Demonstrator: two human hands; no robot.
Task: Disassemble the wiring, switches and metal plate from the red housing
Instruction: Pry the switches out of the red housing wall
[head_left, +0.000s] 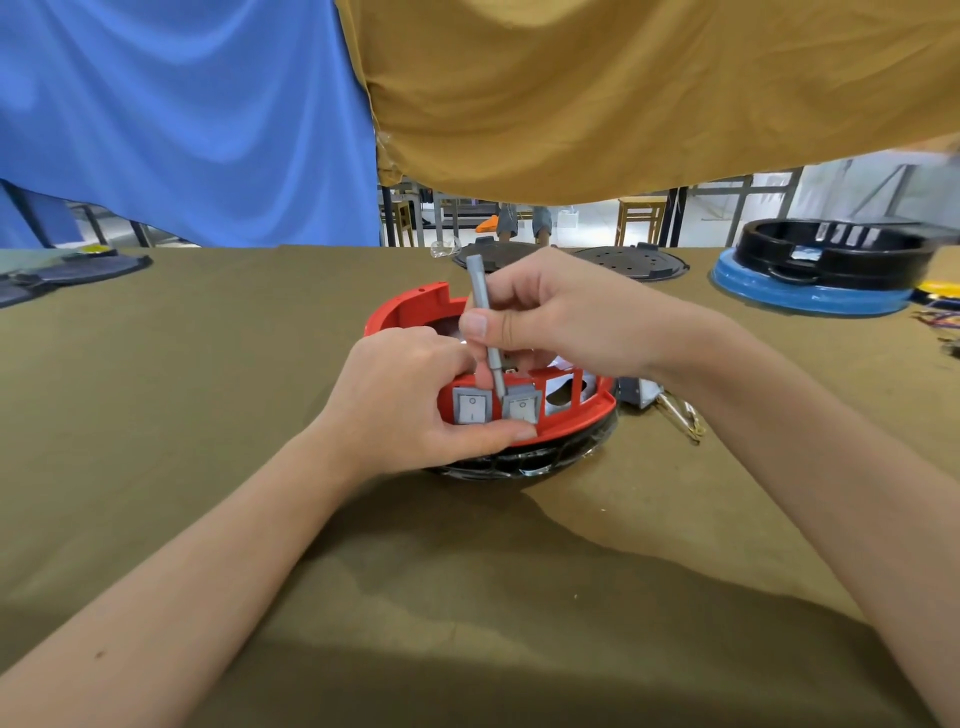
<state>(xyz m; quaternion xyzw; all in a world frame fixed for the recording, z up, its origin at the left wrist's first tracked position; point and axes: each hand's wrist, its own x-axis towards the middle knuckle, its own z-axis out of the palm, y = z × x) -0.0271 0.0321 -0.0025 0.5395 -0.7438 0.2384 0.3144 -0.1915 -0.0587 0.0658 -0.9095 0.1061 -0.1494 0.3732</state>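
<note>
The round red housing (410, 306) sits on a black base (524, 460) in the middle of the table. Two grey rocker switches sit side by side in its near wall, the left switch (471, 407) and the right switch (521, 408). My left hand (405, 400) grips the housing's near wall, thumb under the switches and fingers inside. My right hand (550, 317) holds a grey screwdriver (485, 322) upright, its tip down at the gap between the two switches. Wiring and metal plate inside are mostly hidden by my hands.
Loose wires and a small metal part (675, 410) lie right of the housing. At the back stand two dark round lids (631, 262), a black ring on a blue base (810, 275) and, far left, a dark flat part (72, 270). Blue and tan cloths hang behind.
</note>
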